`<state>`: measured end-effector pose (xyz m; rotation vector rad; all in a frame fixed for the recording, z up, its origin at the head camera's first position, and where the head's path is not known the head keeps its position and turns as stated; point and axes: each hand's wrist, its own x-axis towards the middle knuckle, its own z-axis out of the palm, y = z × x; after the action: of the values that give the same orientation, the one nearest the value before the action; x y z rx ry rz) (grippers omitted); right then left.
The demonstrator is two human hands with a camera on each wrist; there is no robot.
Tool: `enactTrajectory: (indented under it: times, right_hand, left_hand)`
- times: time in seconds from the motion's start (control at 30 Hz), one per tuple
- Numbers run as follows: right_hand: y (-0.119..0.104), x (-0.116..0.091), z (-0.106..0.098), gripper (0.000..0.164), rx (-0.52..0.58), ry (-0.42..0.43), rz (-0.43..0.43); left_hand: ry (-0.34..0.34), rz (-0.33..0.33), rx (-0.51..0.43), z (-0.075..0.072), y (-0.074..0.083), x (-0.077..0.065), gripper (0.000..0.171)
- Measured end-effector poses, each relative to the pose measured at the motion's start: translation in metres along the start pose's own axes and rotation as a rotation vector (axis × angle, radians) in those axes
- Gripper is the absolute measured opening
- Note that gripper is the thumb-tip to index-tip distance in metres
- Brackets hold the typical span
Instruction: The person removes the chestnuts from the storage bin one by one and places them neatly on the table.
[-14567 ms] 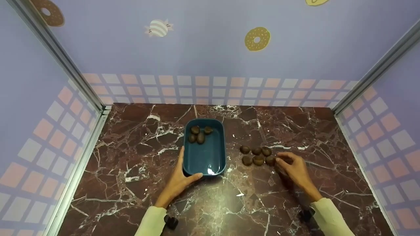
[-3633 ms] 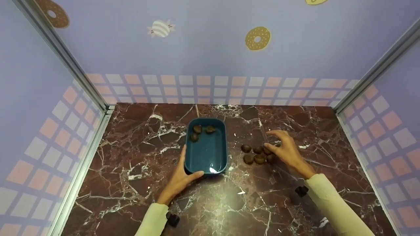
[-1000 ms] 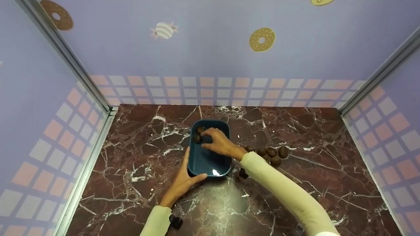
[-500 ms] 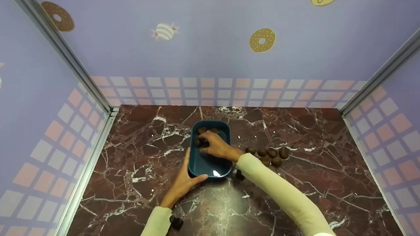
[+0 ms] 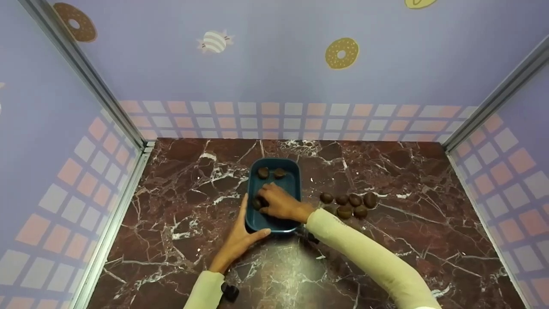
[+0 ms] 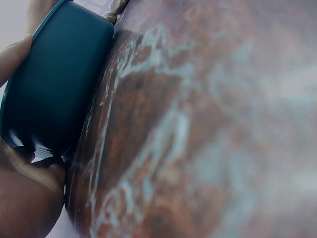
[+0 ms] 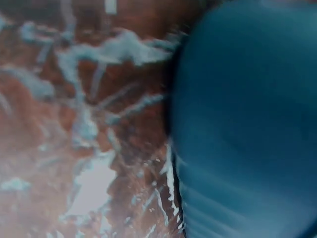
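Observation:
A deep blue oblong dish (image 5: 296,189) lies on the marbled table. My left hand (image 5: 238,236) grips its near left corner, fingers along the left side and thumb at the near rim; the left wrist view shows the thumb against the dish wall (image 6: 64,69). Inside the dish, the curled fingers of my right hand (image 5: 279,204) pinch a dark brown chestnut (image 5: 258,203) near the left wall. Another chestnut (image 5: 263,172) and a third chestnut (image 5: 279,173) sit at the far end. Only the dish side (image 7: 247,124) fills the right wrist view; the hand is out of sight there.
Several more chestnuts (image 5: 355,199) stand in two loose rows on the table (image 5: 411,240), right of the dish. My right sleeve (image 5: 364,249) passes close by the nearer row, partly covering one. Purple panels (image 5: 274,77) enclose the back and both sides.
My right hand left the chestnuts on the table, reached into the dish and drew one chestnut from the far left toward the near end. The outside group gained one. My left hand kept its grip.

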<state>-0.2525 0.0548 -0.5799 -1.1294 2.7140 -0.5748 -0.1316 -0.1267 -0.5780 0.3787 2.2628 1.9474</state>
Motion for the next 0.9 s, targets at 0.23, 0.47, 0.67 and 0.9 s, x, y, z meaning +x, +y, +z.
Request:
enactTrajectory:
  times: [0.23,0.47,0.67,0.9]
  right_hand:
    - [-0.002,-0.012,-0.008,0.033,0.001,0.073,-0.017]
    - [0.001,-0.036,-0.031,0.039,0.042,0.154,-0.041]
    - [0.008,-0.06,-0.045,0.039,0.08,0.18,-0.03]
    - [0.022,-0.088,-0.058,0.042,0.111,0.276,-0.034]
  left_hand:
    - [0.034,-0.005,-0.003,0.006,-0.036,0.006,0.114]
    - [0.04,-0.019,-0.026,0.006,-0.042,0.006,0.114]
    - [0.069,-0.043,-0.023,0.006,-0.041,0.006,0.115]
    - [0.091,-0.024,-0.002,0.008,-0.04,0.009,0.116]
